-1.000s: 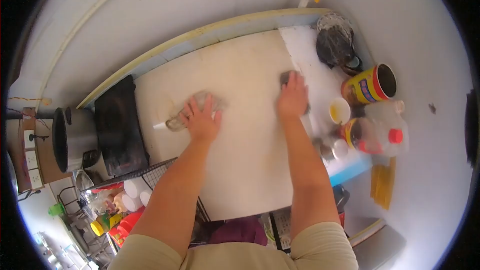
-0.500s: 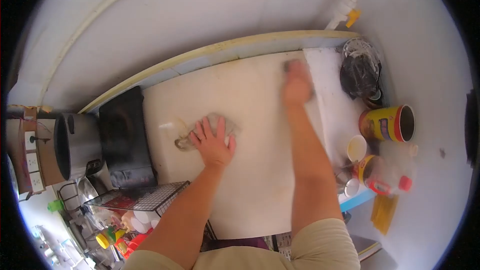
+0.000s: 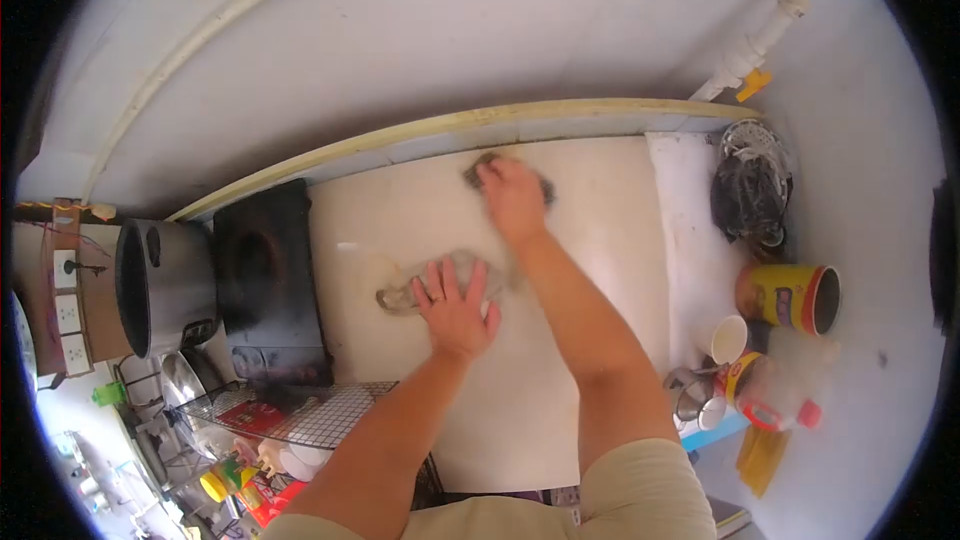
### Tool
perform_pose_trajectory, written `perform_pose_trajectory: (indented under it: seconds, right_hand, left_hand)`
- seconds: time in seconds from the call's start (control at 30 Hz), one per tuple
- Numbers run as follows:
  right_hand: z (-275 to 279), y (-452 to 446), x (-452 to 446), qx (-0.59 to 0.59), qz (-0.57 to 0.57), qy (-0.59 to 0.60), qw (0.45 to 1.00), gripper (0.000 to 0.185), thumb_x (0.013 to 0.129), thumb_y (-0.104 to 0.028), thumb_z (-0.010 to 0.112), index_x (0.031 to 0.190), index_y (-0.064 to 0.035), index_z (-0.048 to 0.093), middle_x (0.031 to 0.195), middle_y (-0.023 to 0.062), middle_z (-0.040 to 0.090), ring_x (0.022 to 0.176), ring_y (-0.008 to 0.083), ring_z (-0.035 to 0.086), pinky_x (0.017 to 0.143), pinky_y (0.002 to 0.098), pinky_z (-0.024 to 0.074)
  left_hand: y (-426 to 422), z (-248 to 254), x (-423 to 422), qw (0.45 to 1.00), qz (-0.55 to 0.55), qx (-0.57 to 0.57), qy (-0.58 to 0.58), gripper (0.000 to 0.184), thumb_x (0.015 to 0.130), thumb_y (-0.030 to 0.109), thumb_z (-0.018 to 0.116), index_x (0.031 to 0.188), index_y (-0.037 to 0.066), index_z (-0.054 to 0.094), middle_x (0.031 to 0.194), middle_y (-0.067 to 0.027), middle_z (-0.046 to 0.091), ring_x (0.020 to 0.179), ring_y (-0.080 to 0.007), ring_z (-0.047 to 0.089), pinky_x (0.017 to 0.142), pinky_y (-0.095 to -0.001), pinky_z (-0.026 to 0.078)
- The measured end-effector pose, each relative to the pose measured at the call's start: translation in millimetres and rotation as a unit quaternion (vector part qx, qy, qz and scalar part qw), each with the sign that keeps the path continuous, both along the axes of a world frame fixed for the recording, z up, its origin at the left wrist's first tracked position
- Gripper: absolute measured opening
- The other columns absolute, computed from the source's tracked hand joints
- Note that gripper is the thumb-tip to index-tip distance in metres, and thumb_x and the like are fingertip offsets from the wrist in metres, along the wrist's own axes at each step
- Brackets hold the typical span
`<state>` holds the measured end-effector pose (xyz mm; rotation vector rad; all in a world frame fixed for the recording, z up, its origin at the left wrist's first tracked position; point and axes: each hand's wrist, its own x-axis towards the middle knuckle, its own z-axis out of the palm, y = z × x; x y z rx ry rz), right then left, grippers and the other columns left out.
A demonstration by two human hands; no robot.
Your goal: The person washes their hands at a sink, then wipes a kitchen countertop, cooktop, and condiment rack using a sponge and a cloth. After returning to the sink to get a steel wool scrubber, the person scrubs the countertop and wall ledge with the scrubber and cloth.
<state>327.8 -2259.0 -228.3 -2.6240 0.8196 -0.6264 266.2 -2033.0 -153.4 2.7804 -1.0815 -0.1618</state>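
My left hand (image 3: 460, 316) lies flat with spread fingers on a crumpled greyish cloth (image 3: 402, 297), pressing it to the pale countertop (image 3: 600, 270). Part of that cloth is hidden under the palm. Farther back, near the counter's rear edge, my right hand (image 3: 514, 198) has its fingers bent over a dark grey cloth (image 3: 483, 168). Some of the dark cloth sticks out on both sides of the hand, and its outline is a little blurred. A wet, shiny streak (image 3: 350, 248) shows on the surface left of the greyish cloth.
A black stove-like slab (image 3: 265, 275) and a large metal pot (image 3: 165, 285) stand at left. On the right are a black plastic bag (image 3: 750, 195), a yellow-red can (image 3: 785, 298), a white cup (image 3: 727, 338) and a red-capped bottle (image 3: 780, 405). A wire rack (image 3: 330, 415) borders the front left.
My right hand has swept left across the back of the counter with the dark cloth. My left hand stays on the greyish cloth. The whole view has shifted slightly.
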Motion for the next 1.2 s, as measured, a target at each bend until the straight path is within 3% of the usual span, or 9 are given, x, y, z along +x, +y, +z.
perform_pose_trajectory:
  seconds: [0.1, 0.27, 0.4, 0.6, 0.63, 0.7, 0.93, 1.07, 1.2]
  right_hand:
    - [-12, -39, -12, -0.037, 0.014, 0.019, 0.999, 0.024, 0.085, -0.019, 0.049, 0.101, -0.0095, 0.065, 0.102, 0.0127, 0.063, 0.096, 0.0309, 0.058, 0.083, 0.0454, 0.0451]
    - [17, -88, -46, -0.13, -0.157, -0.07, 0.976, 0.022, 0.078, -0.007, 0.051, 0.095, -0.0076, 0.065, 0.096, 0.0135, 0.064, 0.089, 0.031, 0.058, 0.08, 0.0418, 0.047]
    - [31, 15, 6, -0.07, 0.133, -0.083, 0.985, 0.024, 0.073, -0.007, 0.054, 0.096, -0.0063, 0.062, 0.091, 0.012, 0.062, 0.086, 0.0283, 0.058, 0.076, 0.0396, 0.0476]
    - [53, -18, -10, -0.133, 0.231, -0.201, 0.943, 0.023, 0.079, -0.014, 0.059, 0.101, -0.0086, 0.063, 0.099, 0.0095, 0.062, 0.092, 0.0284, 0.058, 0.08, 0.0403, 0.0466]
    - [53, -50, -18, 0.029, 0.221, -0.183, 0.957, 0.025, 0.078, -0.016, 0.063, 0.102, -0.0089, 0.062, 0.101, 0.0086, 0.062, 0.092, 0.0273, 0.059, 0.076, 0.0387, 0.0464]
    - [59, -91, -30, -0.195, 0.108, -0.231, 0.947, 0.027, 0.075, -0.016, 0.067, 0.1, -0.0095, 0.062, 0.101, 0.0067, 0.062, 0.092, 0.0255, 0.058, 0.077, 0.0387, 0.0443]
    - [76, -82, 42, -0.274, 0.245, -0.228, 0.902, 0.026, 0.068, -0.019, 0.067, 0.093, -0.0156, 0.062, 0.09, 0.0006, 0.063, 0.089, 0.0206, 0.058, 0.067, 0.0364, 0.0386]
    - [89, 24, 102, 0.121, 0.294, -0.22, 0.922, 0.024, 0.089, -0.028, 0.05, 0.085, -0.0089, 0.065, 0.071, 0.0079, 0.062, 0.068, 0.0304, 0.058, 0.061, 0.0461, 0.0432]
    - [101, 75, 141, -0.136, 0.255, -0.2, 0.936, 0.033, 0.083, -0.039, 0.054, 0.07, -0.0114, 0.067, 0.072, 0.008, 0.064, 0.07, 0.0257, 0.061, 0.06, 0.0415, 0.0448]
  left_hand:
    - [2, -4, 27, 0.997, -0.08, -0.013, 0.016, 0.061, 0.074, 0.037, 0.058, 0.131, 0.022, 0.045, 0.138, -0.0232, 0.029, 0.128, -0.0439, 0.021, 0.103, -0.0626, 0.013]
    - [0, -1, 52, 0.991, -0.131, 0.0, 0.023, 0.06, 0.072, 0.039, 0.06, 0.128, 0.025, 0.048, 0.139, -0.0209, 0.028, 0.129, -0.0421, 0.02, 0.104, -0.0604, 0.013]
    - [-2, 2, 51, 0.991, -0.127, 0.001, 0.029, 0.061, 0.071, 0.04, 0.06, 0.129, 0.026, 0.048, 0.139, -0.0209, 0.029, 0.13, -0.0405, 0.019, 0.105, -0.0597, 0.012]
    - [-1, -1, 53, 0.992, -0.123, 0.009, 0.028, 0.063, 0.07, 0.04, 0.06, 0.13, 0.027, 0.046, 0.139, -0.0204, 0.029, 0.13, -0.0396, 0.02, 0.104, -0.0605, 0.012]
    - [0, -1, 53, 0.992, -0.123, 0.006, 0.029, 0.063, 0.07, 0.041, 0.06, 0.13, 0.027, 0.046, 0.139, -0.0203, 0.03, 0.13, -0.0398, 0.02, 0.104, -0.0607, 0.012]
    - [1, -2, 51, 0.992, -0.122, 0.011, 0.037, 0.062, 0.07, 0.041, 0.059, 0.13, 0.027, 0.046, 0.139, -0.0198, 0.029, 0.13, -0.0399, 0.02, 0.104, -0.0612, 0.011]
    - [0, -3, 57, 0.991, -0.123, 0.012, 0.048, 0.063, 0.07, 0.042, 0.059, 0.13, 0.028, 0.046, 0.14, -0.0192, 0.028, 0.131, -0.0399, 0.019, 0.104, -0.0622, 0.011]
    - [0, -2, 54, 0.989, -0.136, 0.022, 0.047, 0.064, 0.069, 0.042, 0.059, 0.13, 0.027, 0.046, 0.14, -0.0198, 0.028, 0.131, -0.0402, 0.02, 0.104, -0.0625, 0.011]
    - [3, -7, 57, 0.99, -0.144, -0.002, 0.012, 0.062, 0.069, 0.041, 0.059, 0.128, 0.028, 0.048, 0.138, -0.0194, 0.03, 0.129, -0.0388, 0.023, 0.104, -0.0624, 0.012]
